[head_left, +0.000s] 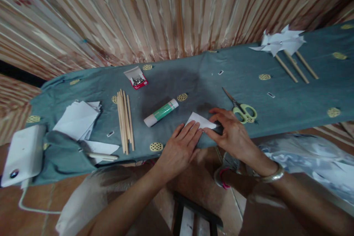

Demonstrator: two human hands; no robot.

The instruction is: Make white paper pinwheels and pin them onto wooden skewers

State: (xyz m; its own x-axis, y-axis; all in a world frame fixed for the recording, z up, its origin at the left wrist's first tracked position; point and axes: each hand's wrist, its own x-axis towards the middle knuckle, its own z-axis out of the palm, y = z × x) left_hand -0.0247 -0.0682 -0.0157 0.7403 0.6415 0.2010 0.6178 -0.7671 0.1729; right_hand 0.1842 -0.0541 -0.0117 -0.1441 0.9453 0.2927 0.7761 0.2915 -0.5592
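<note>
A folded piece of white paper lies near the front edge of the cloth-covered table. My left hand presses on it with fingers stretched out flat. At the paper's right end, my right hand curls its thumb and fingers around a small dark object, whose kind I cannot make out. Just beyond that hand are scissors with light green handles. A green and white glue stick rests to the left of the paper.
Wooden sticks lie left of the glue stick, below an open red-and-white box of metal pins. Further left are stacked white papers, a pen and a white device with a cable. Paper pinwheels on sticks lie at the far right.
</note>
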